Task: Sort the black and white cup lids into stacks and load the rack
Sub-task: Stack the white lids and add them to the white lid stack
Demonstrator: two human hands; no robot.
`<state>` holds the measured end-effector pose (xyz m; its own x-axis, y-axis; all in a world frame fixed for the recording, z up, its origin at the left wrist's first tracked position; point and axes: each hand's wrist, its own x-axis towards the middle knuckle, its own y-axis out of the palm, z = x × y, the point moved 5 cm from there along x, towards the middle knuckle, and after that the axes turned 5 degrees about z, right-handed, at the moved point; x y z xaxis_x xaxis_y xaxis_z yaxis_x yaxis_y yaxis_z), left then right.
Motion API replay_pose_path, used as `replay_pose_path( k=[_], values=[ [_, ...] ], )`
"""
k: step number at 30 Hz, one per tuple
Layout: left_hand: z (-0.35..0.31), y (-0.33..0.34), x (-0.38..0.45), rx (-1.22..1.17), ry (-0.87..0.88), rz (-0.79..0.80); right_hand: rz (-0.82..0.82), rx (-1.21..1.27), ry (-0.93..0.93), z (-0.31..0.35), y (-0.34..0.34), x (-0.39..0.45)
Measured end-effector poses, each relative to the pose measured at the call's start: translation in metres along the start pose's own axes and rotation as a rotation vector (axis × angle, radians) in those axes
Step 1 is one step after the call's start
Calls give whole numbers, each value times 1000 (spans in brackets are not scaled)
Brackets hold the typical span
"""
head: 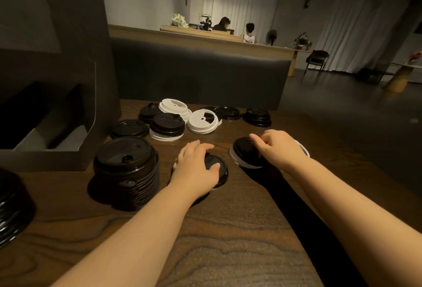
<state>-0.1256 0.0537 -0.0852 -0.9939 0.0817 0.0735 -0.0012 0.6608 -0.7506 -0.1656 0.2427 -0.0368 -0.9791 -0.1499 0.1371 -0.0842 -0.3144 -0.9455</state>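
Left grip: the left hand (196,168) lies over a black lid (217,170) on the worktop (228,229), fingers curled round its rim and holding it.
Right grip: the right hand (278,149) pinches a black lid on a white one (245,152), thumb and fingers curled at the top edge.
Sorted stack: a tall black stack (126,168) stands just left of the left hand; another dark stack (11,204) sits at the frame's left edge.
Unsorted lids: black and white lids (182,120) lie mixed at the far side of the worktop, some overlapping.
Rack: the dark rack (50,117) stands at far left, its slots too dim to tell if loaded.
Risk, nested pair: the white lid may cling to the black one and ride into the black stack.
Risk, tall stack: a nudge from the left wrist could topple it, since it stands so near.
Risk, light: in this gloom a white rim under a black lid is easily missed.
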Motion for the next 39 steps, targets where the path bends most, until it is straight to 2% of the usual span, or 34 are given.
replay_pose_path(
  k=[2, 4, 8, 10, 13, 20, 25, 30, 33, 35, 39],
  values=[
    [2, -6, -3, 37, -34, -117, -32, 5, -21, 4, 3, -5],
    [4, -11, -4, 117, -59, -221, 12, 43, -32, 10, 15, -9],
    [4, -14, -5, 78, -27, -345, 37, -16, 50, 10, 42, -8],
    [3, -15, -2, 23, 44, -360, 45, 5, 104, 7, 46, -7],
    [3, -18, 4, -164, 92, -311, 4, 224, 121, 3, 44, -10],
    [-6, -27, -1, -325, 222, -410, -156, 351, -193, 23, 26, -29],
    [-11, -21, -5, -543, 205, -270, -87, 408, -423, 40, 32, -41],
    [0, -16, -3, -696, 36, -143, -79, 422, -480, 43, 29, -46],
    [-3, -19, -4, -718, 39, -164, -148, 491, -527, 42, 25, -48],
    [-7, -19, -4, -711, 41, -167, -166, 510, -512, 40, 27, -48],
    [-7, -11, 0, -797, -84, -36, -89, 606, -310, 28, 34, -40]
  ],
)
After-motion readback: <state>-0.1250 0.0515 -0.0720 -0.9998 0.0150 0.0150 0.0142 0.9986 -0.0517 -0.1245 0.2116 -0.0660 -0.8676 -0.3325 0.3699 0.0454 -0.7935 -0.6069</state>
